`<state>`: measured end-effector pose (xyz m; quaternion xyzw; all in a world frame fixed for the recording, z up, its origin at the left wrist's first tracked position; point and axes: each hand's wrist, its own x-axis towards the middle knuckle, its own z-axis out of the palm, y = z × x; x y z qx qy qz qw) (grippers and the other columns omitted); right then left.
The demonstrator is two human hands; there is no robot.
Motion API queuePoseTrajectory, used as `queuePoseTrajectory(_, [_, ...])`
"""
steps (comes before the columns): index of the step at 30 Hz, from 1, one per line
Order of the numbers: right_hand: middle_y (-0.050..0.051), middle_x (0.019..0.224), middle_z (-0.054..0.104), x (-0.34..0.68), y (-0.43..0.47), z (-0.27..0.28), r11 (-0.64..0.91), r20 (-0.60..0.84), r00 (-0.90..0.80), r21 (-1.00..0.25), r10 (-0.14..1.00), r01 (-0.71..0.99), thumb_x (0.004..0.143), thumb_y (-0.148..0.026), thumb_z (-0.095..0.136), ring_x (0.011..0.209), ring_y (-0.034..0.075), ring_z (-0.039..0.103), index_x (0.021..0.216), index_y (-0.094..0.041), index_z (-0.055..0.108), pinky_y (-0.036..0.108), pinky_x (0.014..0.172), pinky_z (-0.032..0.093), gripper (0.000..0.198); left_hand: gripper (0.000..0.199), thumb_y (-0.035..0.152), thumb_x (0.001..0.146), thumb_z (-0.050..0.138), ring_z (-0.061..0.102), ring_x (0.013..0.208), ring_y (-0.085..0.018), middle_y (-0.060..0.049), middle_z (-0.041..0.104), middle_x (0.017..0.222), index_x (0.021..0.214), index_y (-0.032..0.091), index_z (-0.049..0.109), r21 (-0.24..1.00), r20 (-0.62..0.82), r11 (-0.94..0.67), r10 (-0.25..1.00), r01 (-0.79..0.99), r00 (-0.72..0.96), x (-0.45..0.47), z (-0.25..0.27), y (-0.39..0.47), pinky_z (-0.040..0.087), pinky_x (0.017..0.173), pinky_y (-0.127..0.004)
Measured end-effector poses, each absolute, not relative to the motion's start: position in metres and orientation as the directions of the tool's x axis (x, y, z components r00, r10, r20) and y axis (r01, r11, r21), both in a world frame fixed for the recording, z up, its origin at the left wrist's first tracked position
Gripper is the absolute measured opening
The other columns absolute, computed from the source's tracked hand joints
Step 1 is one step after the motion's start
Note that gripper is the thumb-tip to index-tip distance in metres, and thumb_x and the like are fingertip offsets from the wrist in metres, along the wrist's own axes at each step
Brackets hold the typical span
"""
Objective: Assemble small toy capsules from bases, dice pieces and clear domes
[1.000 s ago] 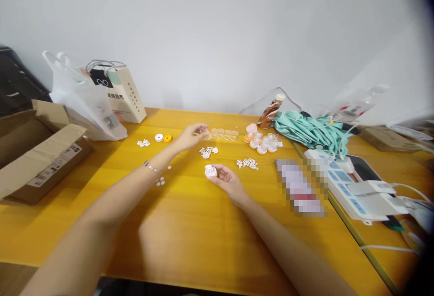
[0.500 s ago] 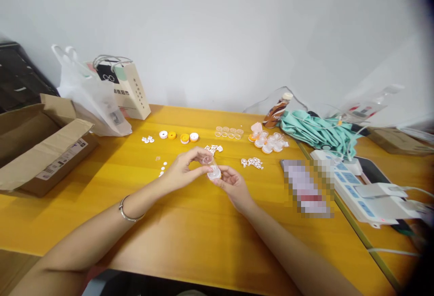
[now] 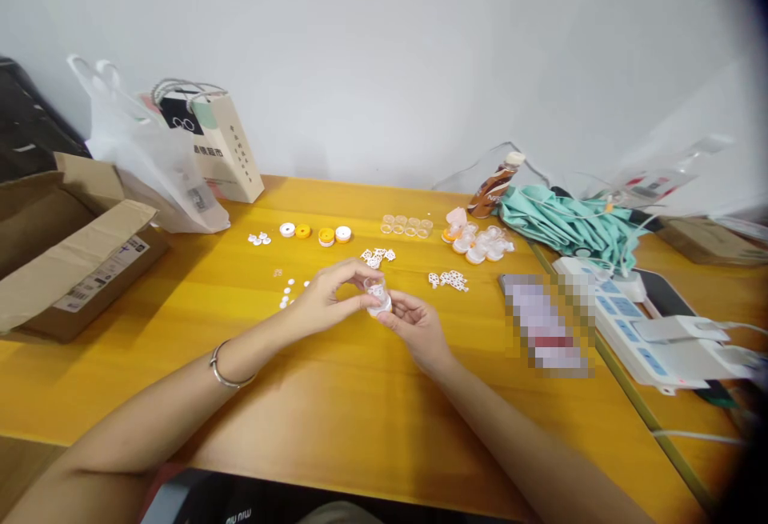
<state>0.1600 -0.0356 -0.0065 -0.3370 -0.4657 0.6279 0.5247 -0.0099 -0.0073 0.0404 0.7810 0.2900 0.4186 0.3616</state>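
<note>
Over the middle of the table my left hand (image 3: 336, 294) pinches a small clear plastic cup (image 3: 373, 287) between thumb and fingers. Directly beneath the cup is a round white base with an orange edge (image 3: 380, 310), gripped in the fingertips of my right hand (image 3: 421, 330). Cup and base touch or overlap; whether they are locked together I cannot tell. Just beyond my fingers lie white openwork pieces (image 3: 378, 257), and a second group of white openwork pieces (image 3: 450, 280) is to the right. Small white discs (image 3: 286, 294) are scattered left of my left hand.
Clear cups (image 3: 406, 226) stand in two rows at the back, beside domed orange-and-white assemblies (image 3: 480, 244). White and orange round parts (image 3: 315, 233) sit at back left. A cardboard box (image 3: 78, 268) is left; a phone (image 3: 546, 324) and power strip (image 3: 630, 324) are right.
The clear cup has come down closer onto the white base, while both hands keep their grips. The whole view has shifted slightly.
</note>
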Motion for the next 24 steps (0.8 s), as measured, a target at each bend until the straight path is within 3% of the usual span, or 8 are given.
queuePoseTrajectory(9, [-0.002,0.092,0.071,0.161,-0.034,-0.009,-0.057,0.049,-0.257,-0.92,0.965,-0.389,0.063,-0.027,0.075,0.086,0.015,0.063,0.088,-0.027,0.07,0.029,0.087,0.046,0.025,0.021,0.023,0.076,0.063,0.058,0.096,-0.017,-0.007,0.064,0.1,0.097,0.016,0.062,0.92,0.324,-0.388,0.827,0.049,0.459,-0.009,0.032,-0.002,0.042,0.089,-0.032])
queuePoseTrajectory(17, [0.004,0.091,0.07,0.159,-0.043,-0.009,-0.298,-0.013,-0.475,-0.794,0.88,-0.531,0.069,-0.036,0.069,0.084,0.014,0.063,0.094,-0.02,0.067,0.025,0.083,0.046,0.03,0.026,0.025,0.08,0.059,0.061,0.094,-0.019,-0.01,0.063,0.107,0.105,0.017,0.058,0.985,0.122,-0.018,0.776,-0.172,0.618,-0.01,0.037,-0.006,0.047,0.08,-0.03])
queuePoseTrajectory(21, [0.002,0.088,0.07,0.157,-0.044,-0.009,-0.285,-0.028,-0.432,-0.789,0.902,-0.544,0.07,-0.034,0.069,0.081,0.012,0.063,0.092,-0.021,0.067,0.022,0.081,0.046,0.026,0.026,0.027,0.079,0.06,0.06,0.091,-0.017,-0.009,0.064,0.102,0.103,0.016,0.059,0.986,0.138,-0.056,0.803,-0.157,0.58,-0.01,0.035,-0.005,0.046,0.08,-0.029])
queuePoseTrajectory(24, [0.001,0.087,0.07,0.156,-0.043,-0.009,-0.219,-0.027,-0.357,-0.832,0.934,-0.51,0.067,-0.03,0.072,0.079,0.012,0.063,0.089,-0.022,0.068,0.024,0.08,0.047,0.023,0.023,0.027,0.076,0.064,0.058,0.087,-0.015,-0.006,0.062,0.094,0.095,0.016,0.059,0.98,0.194,-0.187,0.833,-0.067,0.518,-0.01,0.034,-0.003,0.043,0.081,-0.029])
